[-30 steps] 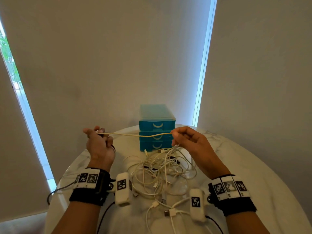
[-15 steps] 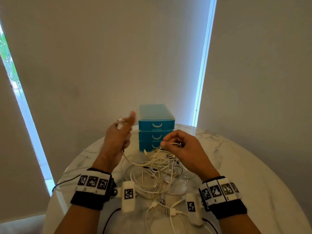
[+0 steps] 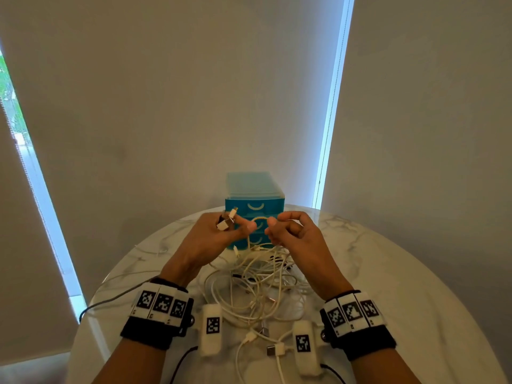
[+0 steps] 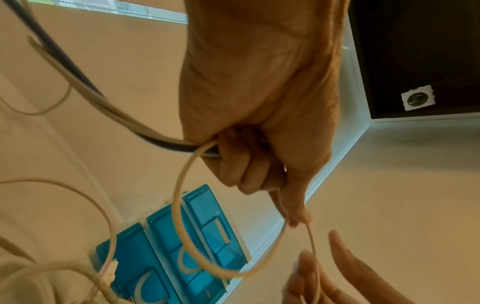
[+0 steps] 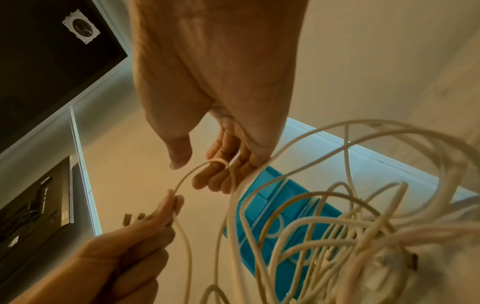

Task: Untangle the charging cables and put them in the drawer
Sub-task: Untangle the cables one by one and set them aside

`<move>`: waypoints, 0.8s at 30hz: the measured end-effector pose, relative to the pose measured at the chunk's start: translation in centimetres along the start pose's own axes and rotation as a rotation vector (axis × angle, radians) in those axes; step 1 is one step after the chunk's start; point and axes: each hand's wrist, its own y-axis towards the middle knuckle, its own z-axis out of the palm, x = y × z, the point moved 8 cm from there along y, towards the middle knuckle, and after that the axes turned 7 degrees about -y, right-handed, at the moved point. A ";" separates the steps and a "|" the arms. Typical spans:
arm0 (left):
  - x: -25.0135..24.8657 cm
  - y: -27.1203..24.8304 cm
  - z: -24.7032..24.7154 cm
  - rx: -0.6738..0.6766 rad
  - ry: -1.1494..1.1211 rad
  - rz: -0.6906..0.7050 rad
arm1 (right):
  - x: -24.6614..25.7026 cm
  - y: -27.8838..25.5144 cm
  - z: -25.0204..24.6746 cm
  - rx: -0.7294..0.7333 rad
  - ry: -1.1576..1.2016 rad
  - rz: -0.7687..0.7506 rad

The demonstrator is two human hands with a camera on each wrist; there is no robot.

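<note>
Head view: my left hand (image 3: 219,234) and right hand (image 3: 293,234) are raised just in front of the blue drawer unit (image 3: 255,209), each pinching one cream cable (image 3: 259,218); two plugs (image 3: 227,218) stick out of the left fist. Tangled cables (image 3: 257,284) lie nearer me than that unit. Only the left wrist view shows the held loop (image 4: 182,216) whole.

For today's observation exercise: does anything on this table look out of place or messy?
Yes: the cables lie in one knotted heap before the drawers, which all look closed. One strand loops between the left hand and right hand.
</note>
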 end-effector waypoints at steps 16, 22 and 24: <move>2.8 0.9 -4.1 -0.389 -0.526 0.050 | -1.9 -0.5 3.4 0.134 -0.341 -0.063; 1.7 0.3 0.2 -0.029 -0.220 -0.049 | -0.6 -0.3 -0.2 -0.211 0.026 -0.087; 1.6 0.1 1.6 0.074 -0.139 -0.049 | -0.4 -0.4 -0.6 -0.237 0.065 -0.088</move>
